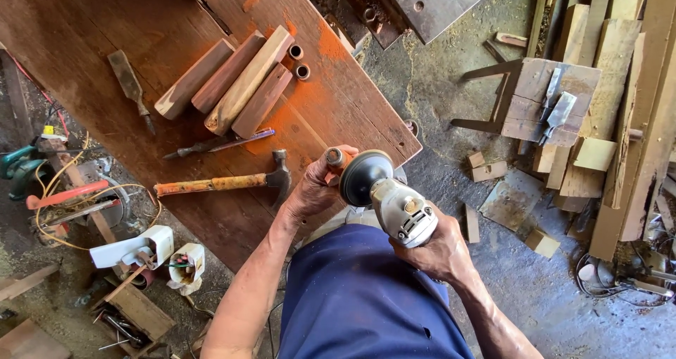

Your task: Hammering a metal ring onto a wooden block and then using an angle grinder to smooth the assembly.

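head: wooden piece (pixel 335 157) in left hand (pixel 314 188)

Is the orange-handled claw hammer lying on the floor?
No, the orange-handled claw hammer lies on the reddish wooden workbench, beside the left hand.

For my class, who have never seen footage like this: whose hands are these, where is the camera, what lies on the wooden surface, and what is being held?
There is one picture, from a camera worn on the person's head, looking down. The right hand holds a grey angle grinder. The left hand holds a small round wooden piece against its disc. On the reddish workbench lie a hammer, a chisel, four wooden blocks and two short wooden rings. Offcuts litter the floor.
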